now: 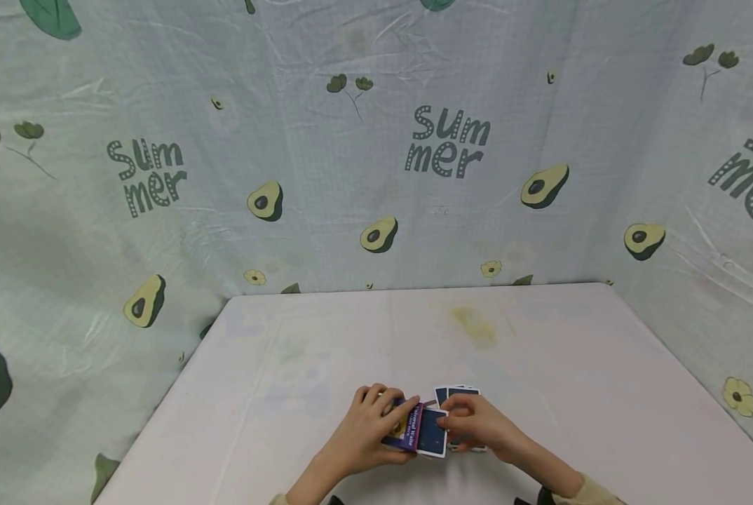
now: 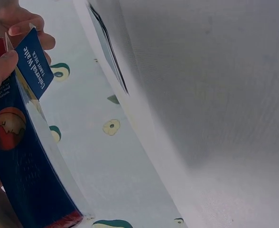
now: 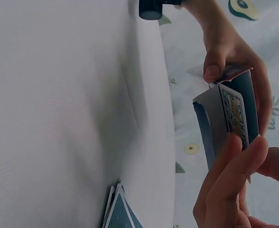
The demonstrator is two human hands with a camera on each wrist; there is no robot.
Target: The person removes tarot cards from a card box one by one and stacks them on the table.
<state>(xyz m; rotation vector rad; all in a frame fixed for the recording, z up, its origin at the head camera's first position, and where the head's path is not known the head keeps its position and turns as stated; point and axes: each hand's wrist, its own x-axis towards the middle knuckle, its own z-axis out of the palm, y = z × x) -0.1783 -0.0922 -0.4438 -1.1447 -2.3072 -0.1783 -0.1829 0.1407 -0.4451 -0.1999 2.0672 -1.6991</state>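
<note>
My left hand (image 1: 371,431) grips a blue and purple tarot card box (image 1: 406,429) above the table, tilted with its mouth toward the right. A flap (image 2: 34,64) lettered "Universal Waite Tarot Deck" stands out from the box in the left wrist view. Blue-backed tarot cards (image 1: 432,433) stick partway out of the mouth. With thumb and fingertips my right hand (image 1: 482,421) pinches their outer edge. The right wrist view shows a card's printed face (image 3: 233,111) inside the box opening. Behind the right hand, more tarot cards (image 1: 441,395) lie on the table, partly hidden.
A white cloth covers the table (image 1: 326,351), with a yellowish stain (image 1: 475,327) toward the back. Hanging fabric (image 1: 313,147) printed with avocados and "summer" lettering encloses the back and both sides. A dark cylinder (image 3: 151,9) sits at the left wrist.
</note>
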